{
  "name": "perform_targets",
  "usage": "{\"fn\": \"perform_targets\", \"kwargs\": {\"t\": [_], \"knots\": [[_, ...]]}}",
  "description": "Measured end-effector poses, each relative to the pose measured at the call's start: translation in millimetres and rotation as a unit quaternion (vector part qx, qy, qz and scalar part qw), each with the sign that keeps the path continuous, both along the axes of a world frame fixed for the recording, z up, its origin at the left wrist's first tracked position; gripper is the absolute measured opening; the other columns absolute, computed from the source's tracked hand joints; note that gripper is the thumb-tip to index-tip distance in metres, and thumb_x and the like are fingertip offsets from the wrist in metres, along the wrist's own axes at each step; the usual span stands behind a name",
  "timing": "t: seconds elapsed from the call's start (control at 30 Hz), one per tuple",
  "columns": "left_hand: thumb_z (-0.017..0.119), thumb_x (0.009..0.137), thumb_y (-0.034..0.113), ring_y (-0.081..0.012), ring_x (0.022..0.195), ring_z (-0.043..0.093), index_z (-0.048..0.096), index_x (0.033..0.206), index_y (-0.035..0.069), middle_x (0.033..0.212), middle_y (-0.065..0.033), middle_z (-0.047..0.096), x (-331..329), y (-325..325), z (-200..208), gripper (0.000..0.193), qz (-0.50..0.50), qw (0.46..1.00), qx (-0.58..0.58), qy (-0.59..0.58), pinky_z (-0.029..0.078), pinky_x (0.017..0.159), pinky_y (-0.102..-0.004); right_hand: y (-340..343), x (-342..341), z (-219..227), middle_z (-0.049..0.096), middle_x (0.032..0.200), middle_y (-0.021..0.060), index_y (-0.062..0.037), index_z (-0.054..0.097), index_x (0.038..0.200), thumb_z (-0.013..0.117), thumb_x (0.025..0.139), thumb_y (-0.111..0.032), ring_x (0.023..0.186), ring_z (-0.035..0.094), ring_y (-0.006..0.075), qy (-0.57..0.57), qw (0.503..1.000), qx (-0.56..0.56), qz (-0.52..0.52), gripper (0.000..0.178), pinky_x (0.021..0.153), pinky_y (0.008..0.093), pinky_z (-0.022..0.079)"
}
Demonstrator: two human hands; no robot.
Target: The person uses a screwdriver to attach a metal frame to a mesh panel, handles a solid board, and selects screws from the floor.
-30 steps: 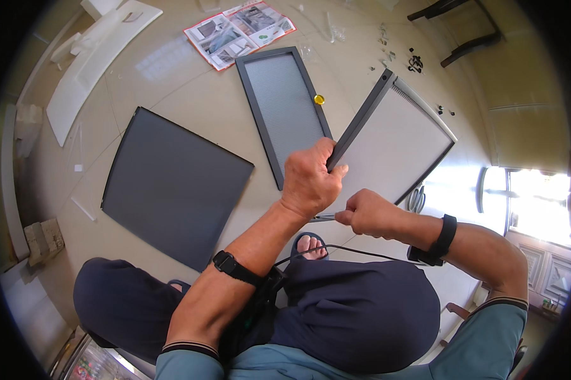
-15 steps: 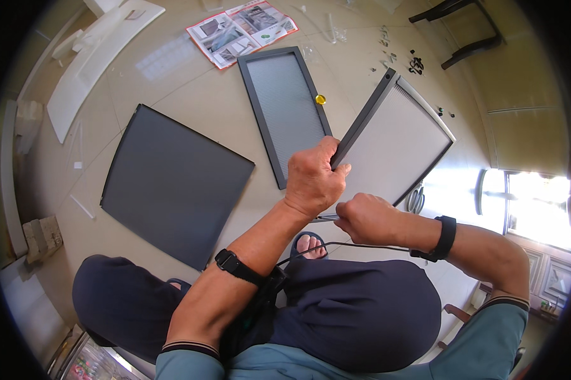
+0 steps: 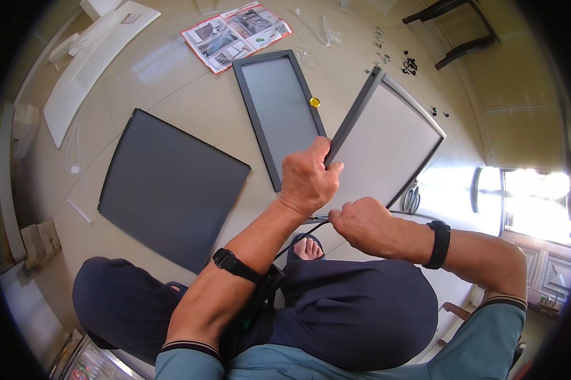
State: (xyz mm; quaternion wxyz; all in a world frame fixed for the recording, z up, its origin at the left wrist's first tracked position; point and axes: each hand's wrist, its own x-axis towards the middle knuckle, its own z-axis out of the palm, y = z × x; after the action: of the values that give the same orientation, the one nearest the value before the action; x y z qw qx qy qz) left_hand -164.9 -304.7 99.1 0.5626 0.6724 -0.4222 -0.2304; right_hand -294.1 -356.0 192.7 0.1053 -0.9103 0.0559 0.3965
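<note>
My left hand (image 3: 309, 179) is closed around the dark grey edge of a framed panel (image 3: 387, 136) with a pale inner face, which it holds tilted up off the floor. Close to the panel's near lower corner, my right hand (image 3: 363, 227) is closed in a pinch; its fingers hide what they hold. A thin black cord (image 3: 302, 237) runs from my lap up to the right hand's fingertips. Flat on the floor beyond my left hand lies a grey frame with a mesh inset (image 3: 281, 107), a round yellow piece (image 3: 315, 102) at its right edge.
A large dark grey panel (image 3: 174, 187) lies to the left. Behind are a printed leaflet (image 3: 238, 37), white foam packing (image 3: 95, 66) and small black parts (image 3: 410, 65). Scissors (image 3: 411, 199) lie under the held panel's right side. A dark chair-like frame (image 3: 482, 38) stands far right.
The held panel has tilted slightly and shifted left with my left hand. My right hand has moved a little left and down, and the cord now bends up at its fingertips.
</note>
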Motion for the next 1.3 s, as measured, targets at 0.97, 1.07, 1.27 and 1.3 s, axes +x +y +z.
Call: {"fn": "perform_targets", "kwargs": {"t": [0.97, 1.07, 1.27, 1.3], "knots": [[0.076, 0.076, 0.01, -0.0286, 0.061, 0.066, 0.061, 0.092, -0.001, 0.072, -0.0156, 0.067, 9.3, 5.0, -16.6, 0.025, -0.008, 0.998, 0.054, -0.008, 0.052, 0.059, -0.0369, -14.7, -6.8, -10.4, 0.06, 0.071, 0.0093, 0.0044, 0.061, 0.093, 0.066, 0.083, -0.006, 0.058, 0.065, 0.0238, -0.076, 0.972, -0.051, 0.218, 0.015, 0.048, 0.0329, 0.048], [0.076, 0.076, 0.016, -0.038, 0.054, 0.06, 0.055, 0.085, 0.001, 0.059, -0.0175, 0.059, 6.0, 4.2, -19.0, 0.027, 0.018, 0.999, -0.007, -0.042, 0.048, 0.053, -0.0426, -7.7, -14.3, -21.3, 0.058, 0.066, 0.0085, 0.0058, 0.063, 0.093, 0.066, 0.082, -0.007, 0.057, 0.064, 0.0229, -0.135, 0.957, -0.049, 0.251, 0.017, 0.046, 0.0325, 0.048], [0.076, 0.075, 0.015, -0.033, 0.058, 0.065, 0.06, 0.085, 0.001, 0.065, -0.0152, 0.065, 3.6, 4.3, -16.9, 0.024, 0.04, 0.997, 0.015, 0.059, 0.05, 0.056, -0.0392, -2.4, -11.5, -22.3, 0.066, 0.071, 0.0109, -0.0013, 0.069, 0.073, 0.067, 0.076, -0.011, 0.067, 0.069, 0.028, -0.125, 0.978, -0.031, 0.162, 0.011, 0.056, 0.0386, 0.055], [0.076, 0.074, 0.014, -0.0329, 0.059, 0.065, 0.06, 0.085, 0.001, 0.065, -0.0148, 0.065, 2.4, 4.0, -13.5, 0.023, 0.042, 0.997, 0.013, 0.07, 0.05, 0.056, -0.0391, -1.7, -10.5, -24.3, 0.068, 0.075, 0.012, -0.0024, 0.07, 0.073, 0.067, 0.075, -0.01, 0.071, 0.07, 0.0288, -0.087, 0.988, -0.027, 0.121, 0.009, 0.057, 0.0394, 0.056]]}}
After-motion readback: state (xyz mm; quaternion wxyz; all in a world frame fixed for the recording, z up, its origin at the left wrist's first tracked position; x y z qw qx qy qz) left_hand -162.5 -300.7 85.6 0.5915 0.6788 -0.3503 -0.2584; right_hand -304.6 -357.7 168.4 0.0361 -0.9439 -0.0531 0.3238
